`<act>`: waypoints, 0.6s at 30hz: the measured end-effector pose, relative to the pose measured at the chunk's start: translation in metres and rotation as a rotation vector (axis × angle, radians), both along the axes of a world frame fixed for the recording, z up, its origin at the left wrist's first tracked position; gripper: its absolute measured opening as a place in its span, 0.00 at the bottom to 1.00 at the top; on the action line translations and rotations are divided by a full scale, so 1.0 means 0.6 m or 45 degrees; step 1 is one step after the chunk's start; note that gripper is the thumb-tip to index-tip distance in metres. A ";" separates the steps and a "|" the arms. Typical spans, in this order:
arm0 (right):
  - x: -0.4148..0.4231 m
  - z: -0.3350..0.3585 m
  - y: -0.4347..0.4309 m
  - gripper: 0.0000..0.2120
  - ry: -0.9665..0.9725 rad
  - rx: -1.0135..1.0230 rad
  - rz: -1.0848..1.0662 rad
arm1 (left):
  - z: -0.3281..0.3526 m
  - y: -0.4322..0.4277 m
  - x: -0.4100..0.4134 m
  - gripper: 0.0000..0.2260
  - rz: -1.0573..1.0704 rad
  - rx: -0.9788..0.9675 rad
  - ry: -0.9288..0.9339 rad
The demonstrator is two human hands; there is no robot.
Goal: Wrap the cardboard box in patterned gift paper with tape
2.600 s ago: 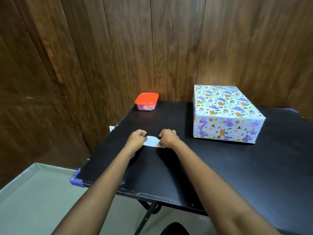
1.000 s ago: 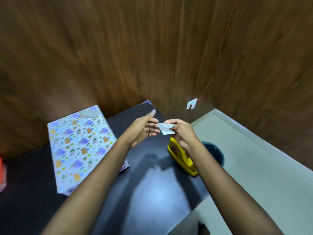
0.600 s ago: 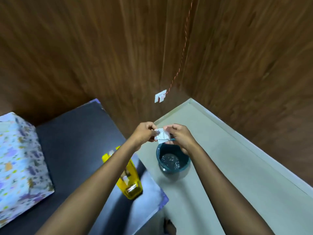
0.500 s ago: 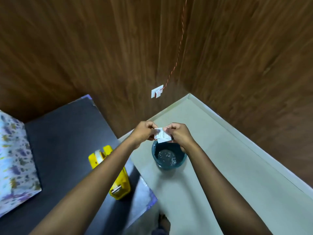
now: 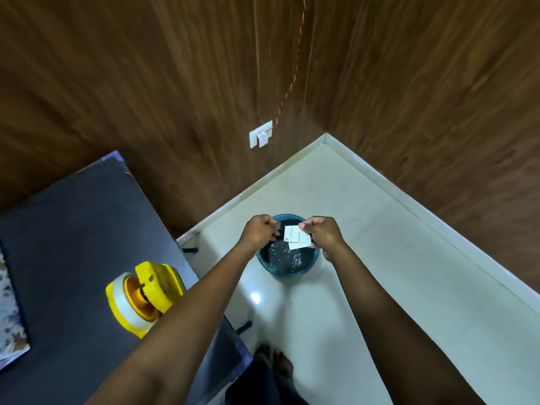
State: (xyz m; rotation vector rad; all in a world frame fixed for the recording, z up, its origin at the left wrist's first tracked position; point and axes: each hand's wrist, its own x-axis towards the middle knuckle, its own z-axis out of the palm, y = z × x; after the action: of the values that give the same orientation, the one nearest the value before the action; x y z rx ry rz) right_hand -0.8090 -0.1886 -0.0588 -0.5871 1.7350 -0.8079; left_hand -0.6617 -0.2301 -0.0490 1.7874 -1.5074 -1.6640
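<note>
Pinching a scrap (image 5: 296,237), right fingers (image 5: 307,227) hover far from the wrapped box (image 5: 8,311).

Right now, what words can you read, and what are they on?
White paper slip in the right hand: printed letters, too blurred to read.
Yellow tape dispenser: no writing shows.
Patterned gift paper: blurred pictures, no words seen.

The black table (image 5: 73,229) holds a tape dispenser (image 5: 144,299) and the wrapped box (image 5: 10,317); the floor (image 5: 380,273), a teal bin (image 5: 292,271).
</note>
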 end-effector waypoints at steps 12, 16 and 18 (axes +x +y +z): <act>-0.035 -0.367 -0.073 0.09 0.277 0.310 -0.100 | -0.300 -0.076 -0.024 0.08 0.413 0.366 0.074; -0.037 -0.525 -0.129 0.14 0.271 0.441 0.073 | -0.436 -0.115 -0.019 0.04 0.545 0.403 0.054; -0.032 -0.592 -0.137 0.14 0.315 0.487 0.154 | -0.495 -0.122 -0.015 0.06 0.548 0.420 0.031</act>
State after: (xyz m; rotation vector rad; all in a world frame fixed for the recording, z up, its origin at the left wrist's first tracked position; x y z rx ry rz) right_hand -0.8280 -0.2708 -0.4142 -0.5391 1.9937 -0.3135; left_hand -0.6706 -0.3032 -0.3460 2.0602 -0.7862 -1.7635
